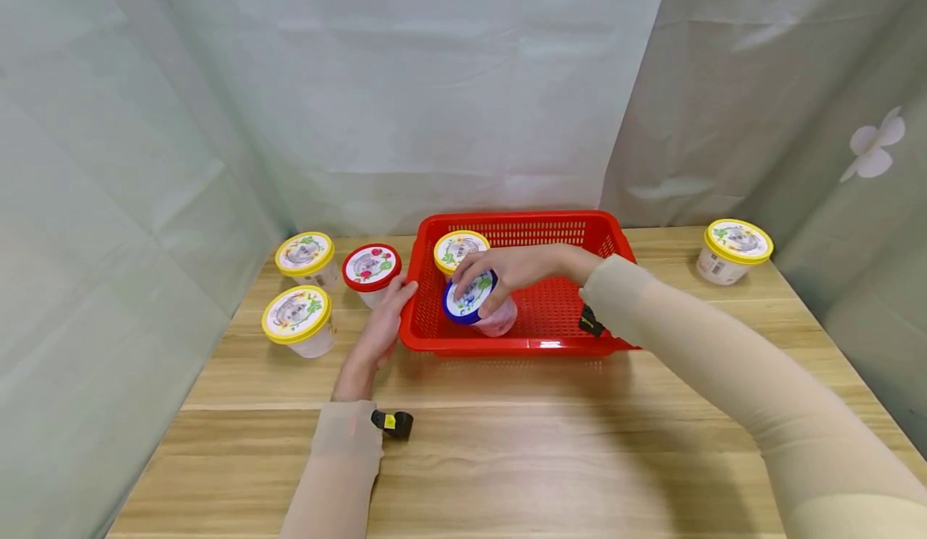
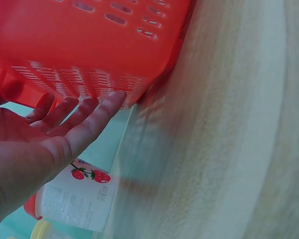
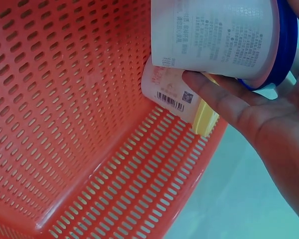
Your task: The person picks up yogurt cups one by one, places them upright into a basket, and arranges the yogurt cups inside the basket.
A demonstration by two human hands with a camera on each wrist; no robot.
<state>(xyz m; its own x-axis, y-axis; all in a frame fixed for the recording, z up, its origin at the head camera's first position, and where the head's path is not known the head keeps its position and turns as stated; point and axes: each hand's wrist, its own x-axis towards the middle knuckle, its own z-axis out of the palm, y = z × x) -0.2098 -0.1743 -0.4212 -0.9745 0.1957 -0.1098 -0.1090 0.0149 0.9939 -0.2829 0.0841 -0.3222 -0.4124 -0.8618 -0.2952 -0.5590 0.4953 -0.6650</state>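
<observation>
My right hand grips a white tub with a blue lid, fingers and thumb about its lid end. The tub is tilted inside the red basket, toward its left end. A yellow-lidded tub stands in the basket just behind it, against the far-left corner. My left hand is at the basket's left side. In the left wrist view, the fingers reach out nearly straight along the slotted wall. A red-lidded tub with strawberry print stands on the table right beside that hand.
Two yellow-lidded tubs, one farther back and one nearer, stand at the table's left. Another yellow-lidded tub stands at the back right. Pale curtains hang behind and at both sides of the wooden table.
</observation>
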